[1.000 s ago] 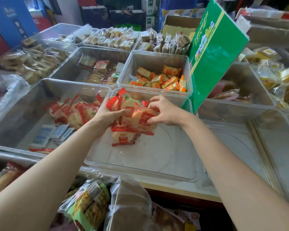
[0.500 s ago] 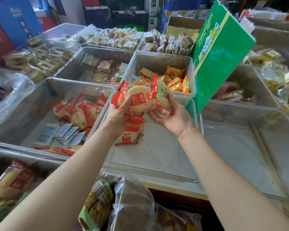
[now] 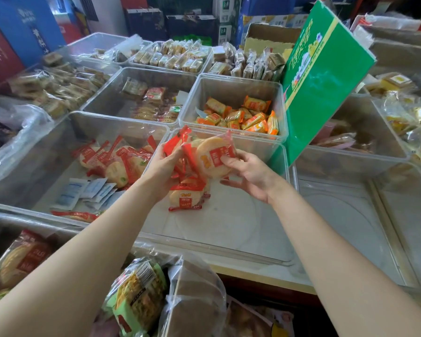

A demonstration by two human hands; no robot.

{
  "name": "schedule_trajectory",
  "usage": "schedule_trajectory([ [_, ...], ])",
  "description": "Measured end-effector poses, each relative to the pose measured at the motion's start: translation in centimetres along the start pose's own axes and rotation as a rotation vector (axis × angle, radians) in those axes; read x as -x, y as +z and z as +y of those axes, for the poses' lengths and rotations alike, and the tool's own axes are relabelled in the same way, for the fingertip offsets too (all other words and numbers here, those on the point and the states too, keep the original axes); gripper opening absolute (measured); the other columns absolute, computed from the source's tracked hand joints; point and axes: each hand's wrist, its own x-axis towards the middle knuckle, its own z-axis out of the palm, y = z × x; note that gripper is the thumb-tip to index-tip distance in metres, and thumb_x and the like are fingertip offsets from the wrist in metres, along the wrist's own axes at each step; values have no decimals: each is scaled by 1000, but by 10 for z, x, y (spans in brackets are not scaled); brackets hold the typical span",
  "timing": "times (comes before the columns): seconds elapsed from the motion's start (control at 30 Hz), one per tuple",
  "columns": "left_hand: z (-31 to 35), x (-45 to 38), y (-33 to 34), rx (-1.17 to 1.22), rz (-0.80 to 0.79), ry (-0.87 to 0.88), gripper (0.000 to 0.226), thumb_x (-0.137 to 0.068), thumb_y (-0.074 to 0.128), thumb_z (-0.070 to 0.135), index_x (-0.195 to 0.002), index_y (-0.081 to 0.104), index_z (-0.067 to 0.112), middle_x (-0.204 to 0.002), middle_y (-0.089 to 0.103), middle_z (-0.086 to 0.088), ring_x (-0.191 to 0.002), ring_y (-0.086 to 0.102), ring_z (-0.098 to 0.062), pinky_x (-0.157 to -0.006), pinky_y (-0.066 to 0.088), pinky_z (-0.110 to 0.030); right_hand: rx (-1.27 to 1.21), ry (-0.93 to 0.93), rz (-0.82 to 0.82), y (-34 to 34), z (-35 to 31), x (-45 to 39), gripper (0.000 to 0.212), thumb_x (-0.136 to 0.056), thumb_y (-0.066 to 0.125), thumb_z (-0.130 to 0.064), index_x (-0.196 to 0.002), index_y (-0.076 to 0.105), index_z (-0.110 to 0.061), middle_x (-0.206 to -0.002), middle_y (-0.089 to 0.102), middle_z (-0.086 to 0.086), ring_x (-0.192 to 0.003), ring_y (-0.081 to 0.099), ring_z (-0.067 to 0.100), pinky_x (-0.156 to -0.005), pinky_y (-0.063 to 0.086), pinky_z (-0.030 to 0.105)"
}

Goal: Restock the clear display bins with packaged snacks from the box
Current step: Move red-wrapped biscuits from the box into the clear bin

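Observation:
I hold a bunch of red-and-clear rice cracker packets (image 3: 206,158) above a clear display bin (image 3: 265,257) in front of me. My left hand (image 3: 164,170) grips the bunch from the left and below, with several packets hanging down from it. My right hand (image 3: 247,172) holds the top packet from the right, thumb on its face. The bin's floor under them is bare. A green box (image 3: 326,76) stands tilted behind the bin on the right.
A bin on the left (image 3: 122,120) holds the same red packets and white sachets. Behind stands a bin of orange packets (image 3: 238,115). More clear bins surround these. Bagged snacks (image 3: 141,295) lie at the near edge below my arms.
Both hands lifted the bunch from low inside the bin to above its far rim. My right hand turned palm up and now holds the top packet.

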Motion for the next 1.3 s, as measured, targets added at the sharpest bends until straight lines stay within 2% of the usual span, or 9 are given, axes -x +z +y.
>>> schedule_trajectory([
  [0.1, 10, -4, -7, -91, 12, -24, 33, -90, 58, 36, -118, 48, 20, -88, 61, -4, -69, 59, -17, -54, 52, -27, 694, -138, -124, 4, -15, -1, 15, -90, 60, -12, -104, 60, -7, -125, 50, 9, -114, 48, 21, -97, 41, 31],
  [0.23, 32, -10, -14, -207, -35, 16, 24, -91, 57, 30, -111, 49, 20, -93, 63, -5, -75, 64, -17, -60, 59, -33, 1483, -340, 45, 15, -32, -10, 12, -86, 60, -13, -94, 54, -20, -158, -3, 10, -145, -7, 32, -117, 9, 52],
  [0.33, 43, -14, -18, -237, -43, 81, 6, -92, 56, 25, -96, 52, 24, -87, 63, -1, -72, 64, -14, -62, 60, -33, 1660, -412, 51, 21, -40, -10, 26, -86, 59, -15, -112, 58, -16, -156, 6, 16, -144, 7, 35, -117, 16, 47],
  [0.43, 39, -14, -25, -433, -21, 116, 17, -90, 59, 26, -104, 53, 19, -93, 62, -4, -76, 64, -16, -61, 59, -32, 1665, -375, -106, 26, -43, -8, 32, -84, 60, -17, -116, 60, -16, -127, 48, 12, -115, 50, 28, -95, 43, 31],
  [0.6, 33, -11, -32, -761, -27, 245, 30, -90, 61, 19, -118, 52, 17, -96, 59, -5, -70, 57, -14, -50, 49, -15, 1615, -129, -373, 29, -42, 0, 19, -84, 63, -20, -102, 65, -13, -97, 56, 1, -88, 50, 16, -69, 35, 23],
  [0.77, 38, -6, -27, -1123, -133, 290, 36, -85, 66, 28, -118, 53, 22, -98, 57, 0, -77, 58, -12, -63, 49, -22, 1645, -306, -229, 29, -37, -1, 22, -85, 63, -14, -107, 67, -17, -133, 38, 8, -124, 38, 24, -104, 37, 32],
  [0.87, 34, -5, -16, -1047, -183, 332, 37, -84, 66, 27, -118, 54, 18, -102, 61, -5, -88, 62, -20, -74, 53, -30, 1536, -346, -241, 45, -30, -1, 26, -84, 65, -12, -110, 64, -15, -145, 19, 7, -127, 38, 24, -107, 35, 30],
  [1.03, 29, 4, -18, -718, -241, 92, 39, -85, 65, 33, -121, 53, 23, -99, 63, -4, -84, 64, -16, -62, 52, -27, 1381, -354, -163, 44, -7, 0, 21, -80, 68, -11, -90, 54, -23, -146, 16, -2, -122, 41, 29, -101, 42, 43],
  [1.3, 33, 4, -31, -706, -132, 82, 38, -89, 62, 17, -124, 48, 21, -106, 55, -5, -90, 60, -20, -53, 57, -27, 1340, -244, -85, 17, 3, 8, 25, -78, 66, -7, -88, 46, -18, -106, 57, 9, -95, 57, 26, -83, 51, 37],
])
